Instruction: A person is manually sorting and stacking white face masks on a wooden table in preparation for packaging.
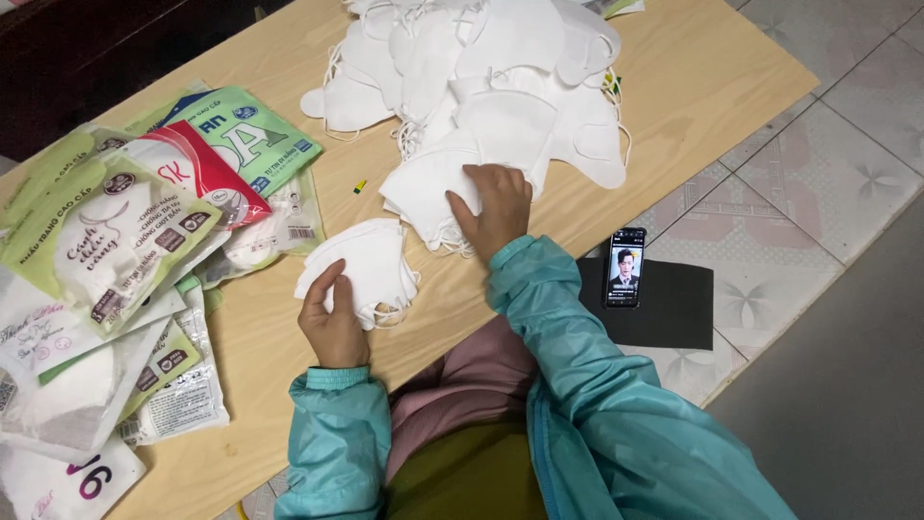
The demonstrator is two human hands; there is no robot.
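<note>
Head view: left hand (pixel 332 323) grips a small stack of white masks (pixel 371 265) at 6 o'clock; right hand (pixel 496 207) presses flat, fingers spread, on the big unsorted mask pile (pixel 500 77) at 12 o'clock; most masks look unstacked.

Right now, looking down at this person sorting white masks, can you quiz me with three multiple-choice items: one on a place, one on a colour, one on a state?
1. Where does the phone lie?
A. on a black mat beside the board
B. on the mask pile
C. in a hand

2. What colour are the jacket sleeves?
A. red
B. teal
C. black

3. What is the left hand doing?
A. resting empty
B. holding a small stack of masks
C. gripping the phone

Answers: 1 A, the phone sits on the black mat on the floor; 2 B, both sleeves are teal; 3 B, its fingers clasp the stack, while the right hand presses on the big pile.
</note>
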